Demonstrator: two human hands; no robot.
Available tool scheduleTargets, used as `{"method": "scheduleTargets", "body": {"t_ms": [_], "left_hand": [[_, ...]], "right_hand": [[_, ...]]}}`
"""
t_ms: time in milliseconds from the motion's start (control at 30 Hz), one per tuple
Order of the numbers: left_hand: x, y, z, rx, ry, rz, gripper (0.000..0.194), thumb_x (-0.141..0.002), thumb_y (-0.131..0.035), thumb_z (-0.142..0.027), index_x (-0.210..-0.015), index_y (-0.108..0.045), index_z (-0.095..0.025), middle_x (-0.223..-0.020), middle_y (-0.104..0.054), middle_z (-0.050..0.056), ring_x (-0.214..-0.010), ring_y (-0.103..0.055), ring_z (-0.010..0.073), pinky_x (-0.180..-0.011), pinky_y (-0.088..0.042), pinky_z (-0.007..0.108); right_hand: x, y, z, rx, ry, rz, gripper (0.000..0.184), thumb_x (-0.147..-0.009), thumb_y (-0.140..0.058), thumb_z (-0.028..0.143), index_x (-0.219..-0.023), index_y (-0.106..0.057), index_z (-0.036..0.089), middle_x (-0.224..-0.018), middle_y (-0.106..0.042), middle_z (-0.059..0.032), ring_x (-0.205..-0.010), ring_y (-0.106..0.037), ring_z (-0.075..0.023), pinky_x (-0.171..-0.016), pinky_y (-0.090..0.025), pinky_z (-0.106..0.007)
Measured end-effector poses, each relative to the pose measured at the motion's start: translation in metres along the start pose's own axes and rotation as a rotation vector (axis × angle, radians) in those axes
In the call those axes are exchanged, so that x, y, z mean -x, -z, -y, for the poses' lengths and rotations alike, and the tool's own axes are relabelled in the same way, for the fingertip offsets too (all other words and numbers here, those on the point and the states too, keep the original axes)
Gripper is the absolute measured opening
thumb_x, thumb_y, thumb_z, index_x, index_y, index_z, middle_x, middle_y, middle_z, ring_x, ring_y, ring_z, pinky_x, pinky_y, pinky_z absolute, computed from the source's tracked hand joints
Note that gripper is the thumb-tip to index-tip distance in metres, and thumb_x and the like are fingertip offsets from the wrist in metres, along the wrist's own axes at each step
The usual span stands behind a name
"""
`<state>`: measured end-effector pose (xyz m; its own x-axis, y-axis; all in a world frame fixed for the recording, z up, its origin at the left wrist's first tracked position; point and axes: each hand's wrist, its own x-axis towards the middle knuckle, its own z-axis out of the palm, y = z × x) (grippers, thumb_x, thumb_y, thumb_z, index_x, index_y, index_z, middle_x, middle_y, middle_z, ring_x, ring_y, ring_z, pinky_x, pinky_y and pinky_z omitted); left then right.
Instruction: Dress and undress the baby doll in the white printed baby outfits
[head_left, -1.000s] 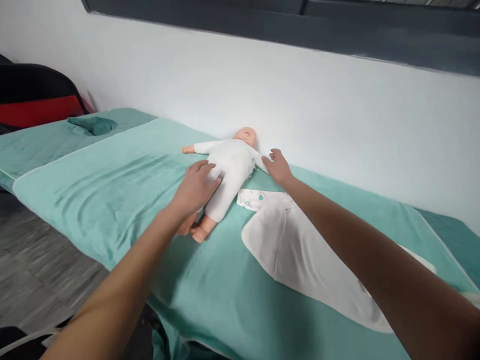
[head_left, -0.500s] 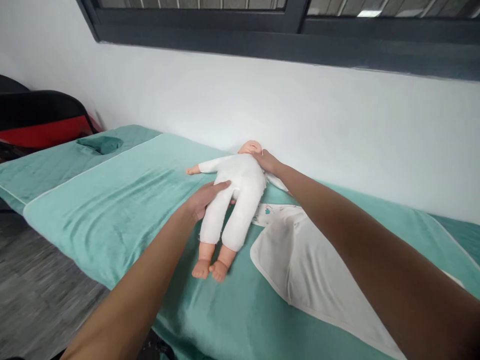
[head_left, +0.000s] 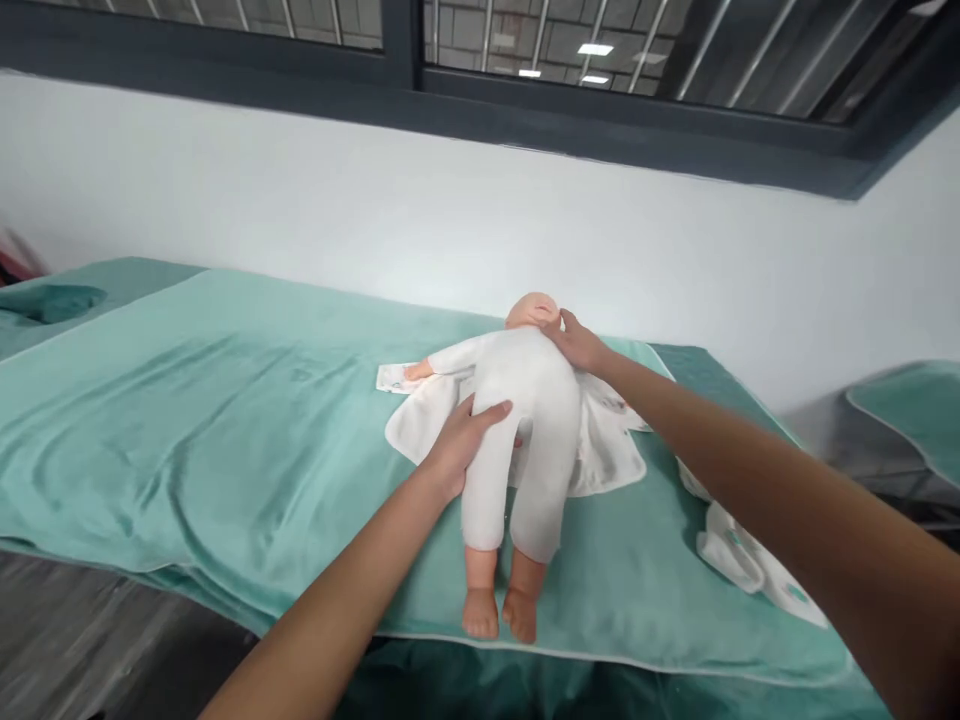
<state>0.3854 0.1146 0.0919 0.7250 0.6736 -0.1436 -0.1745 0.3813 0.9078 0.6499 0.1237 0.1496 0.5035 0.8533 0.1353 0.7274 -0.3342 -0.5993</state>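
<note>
In the head view, the upper leg of the white-suited doll [head_left: 525, 380] is pinched by the left hand [head_left: 461, 440], thumb on top and fingers mostly hidden beneath. The doll's neck is clasped by the right hand [head_left: 581, 345], whose fingers are partly hidden. The doll is held face up between both hands, its bare feet nearer than the left hand. Behind it, a white garment [head_left: 424, 415] is spread on the green-covered bed [head_left: 300, 400]. Below the right hand, under the forearm, a crumpled printed cloth [head_left: 731, 550] is seen; beyond both hands, a white wall [head_left: 337, 200] is topped by a dark window frame [head_left: 630, 120]
</note>
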Motion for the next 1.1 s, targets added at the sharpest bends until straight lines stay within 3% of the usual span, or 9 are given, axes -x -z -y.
{"method": "scheduleTargets", "body": {"t_ms": [100, 200, 333, 433, 667, 767, 900, 1000, 1100], "left_hand": [[0.006, -0.01, 0.024, -0.001, -0.003, -0.032, 0.062, -0.079, -0.075, -0.051, -0.132, -0.064, -0.021, -0.122, -0.075, 0.014, -0.096, -0.076, 0.0308, -0.084, -0.064, 0.042], [0.009, -0.008, 0.039, -0.071, -0.05, -0.196, 0.057, -0.084, -0.071, -0.052, -0.134, -0.064, -0.025, -0.13, -0.073, 0.009, -0.109, -0.073, 0.0284, -0.094, -0.06, 0.042], [0.01, -0.001, 0.048, -0.251, -0.161, -0.356, 0.049, -0.092, -0.062, -0.051, -0.132, -0.067, -0.022, -0.141, -0.067, 0.008, -0.131, -0.062, 0.0273, -0.112, -0.049, 0.041], [0.009, 0.002, 0.05, -0.297, -0.175, -0.361, 0.048, -0.095, -0.058, -0.049, -0.134, -0.066, -0.021, -0.143, -0.065, 0.009, -0.136, -0.058, 0.0272, -0.115, -0.046, 0.041], [0.01, 0.002, 0.053, -0.354, -0.143, -0.386, 0.048, -0.097, -0.053, -0.048, -0.136, -0.062, -0.022, -0.147, -0.062, 0.009, -0.139, -0.055, 0.0274, -0.12, -0.04, 0.043], [0.012, 0.002, 0.054, -0.399, -0.196, -0.364, 0.043, -0.098, -0.05, -0.045, -0.133, -0.064, -0.025, -0.141, -0.066, 0.007, -0.133, -0.06, 0.0265, -0.116, -0.045, 0.043], [-0.005, 0.022, 0.043, -0.697, -0.453, -0.275, 0.035, -0.099, -0.047, -0.034, -0.125, -0.067, -0.024, -0.128, -0.072, 0.008, -0.118, -0.066, 0.0248, -0.106, -0.05, 0.041], [-0.039, 0.049, 0.025, -0.974, -0.539, -0.477, 0.034, -0.095, -0.05, -0.025, -0.124, -0.065, -0.018, -0.133, -0.066, 0.013, -0.13, -0.056, 0.0289, -0.115, -0.041, 0.045], [-0.072, 0.074, 0.01, -1.046, -0.396, -0.628, 0.026, -0.086, -0.062, -0.027, -0.11, -0.067, -0.017, -0.128, -0.065, 0.019, -0.132, -0.052, 0.0371, -0.114, -0.037, 0.054]], "right_hand": [[0.033, -0.003, -0.02, 0.017, -0.036, 0.045, 0.082, -0.096, -0.042, 0.069, -0.153, -0.033, 0.011, -0.141, -0.062, -0.0244, -0.123, -0.065, -0.0344, -0.105, -0.049, -0.047], [0.049, -0.007, -0.019, 0.12, 0.012, 0.005, 0.075, -0.1, -0.039, 0.061, -0.154, -0.03, 0.01, -0.134, -0.065, -0.0236, -0.124, -0.061, -0.0367, -0.104, -0.048, -0.051], [0.046, -0.021, 0.016, 0.434, 0.28, -0.052, 0.051, -0.102, -0.041, 0.047, -0.141, -0.049, 0.014, -0.14, -0.059, -0.0218, -0.132, -0.049, -0.0394, -0.106, -0.044, -0.054], [0.037, -0.052, 0.055, 0.601, 0.478, 0.167, 0.045, -0.1, -0.048, 0.042, -0.135, -0.054, 0.015, -0.14, -0.059, -0.0195, -0.13, -0.051, -0.0356, -0.106, -0.043, -0.05], [0.008, -0.123, 0.1, 0.661, 0.505, 0.329, 0.03, -0.093, -0.063, 0.036, -0.117, -0.063, 0.019, -0.129, -0.065, -0.0164, -0.117, -0.06, -0.0339, -0.093, -0.048, -0.045], [0.002, -0.116, 0.098, 0.659, 0.5, 0.346, 0.028, -0.093, -0.062, 0.036, -0.116, -0.063, 0.02, -0.122, -0.068, -0.015, -0.11, -0.063, -0.0331, -0.088, -0.048, -0.043], [0.007, -0.084, 0.086, 0.634, 0.505, 0.271, 0.032, -0.101, -0.049, 0.041, -0.124, -0.059, 0.021, -0.124, -0.066, -0.0146, -0.109, -0.063, -0.0327, -0.084, -0.047, -0.042], [0.014, -0.065, 0.074, 0.596, 0.503, 0.233, 0.038, -0.103, -0.042, 0.047, -0.128, -0.057, 0.022, -0.124, -0.066, -0.0134, -0.105, -0.063, -0.0311, -0.081, -0.046, -0.04], [0.021, -0.061, 0.066, 0.584, 0.518, 0.238, 0.037, -0.102, -0.046, 0.049, -0.125, -0.06, 0.023, -0.12, -0.067, -0.0123, -0.103, -0.064, -0.0304, -0.082, -0.045, -0.039]]}}
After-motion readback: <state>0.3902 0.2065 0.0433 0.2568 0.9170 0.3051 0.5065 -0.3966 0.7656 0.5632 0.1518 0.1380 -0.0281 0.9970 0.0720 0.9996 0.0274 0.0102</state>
